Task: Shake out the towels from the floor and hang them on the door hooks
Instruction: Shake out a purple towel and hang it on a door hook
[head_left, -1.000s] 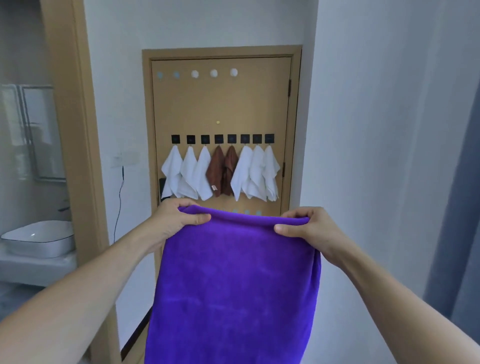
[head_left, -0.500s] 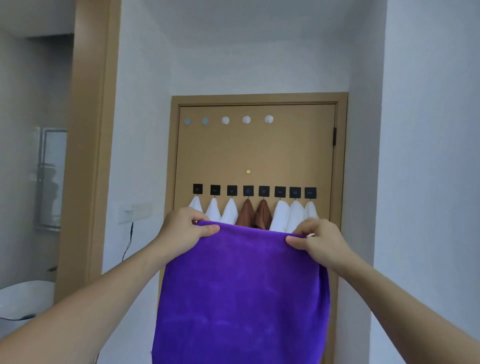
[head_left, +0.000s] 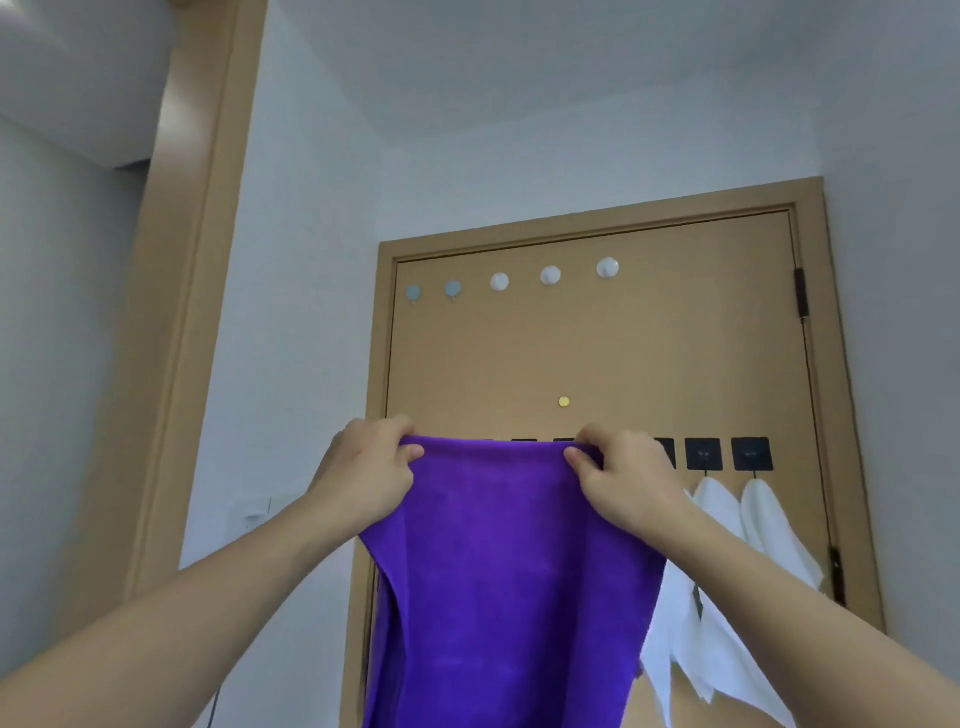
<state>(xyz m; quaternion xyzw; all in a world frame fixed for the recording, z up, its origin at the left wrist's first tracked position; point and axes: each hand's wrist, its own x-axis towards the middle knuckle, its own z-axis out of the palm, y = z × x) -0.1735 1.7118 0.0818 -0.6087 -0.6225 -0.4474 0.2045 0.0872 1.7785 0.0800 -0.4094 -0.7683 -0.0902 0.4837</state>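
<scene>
In front of the tan wooden door (head_left: 649, 338), the left hand (head_left: 363, 480) and right hand (head_left: 623, 480) each pinch a top corner of one purple microfibre towel (head_left: 509, 597), which hangs below them. Five round stick-on hooks (head_left: 550, 275) sit above; two white towels (head_left: 748, 545) hang from black square hooks (head_left: 751, 453). No writing is legible.

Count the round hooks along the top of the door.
5, in a row rising to the right: two pale blue, then three white. None look hidden; the purple towel hangs lower.
</scene>
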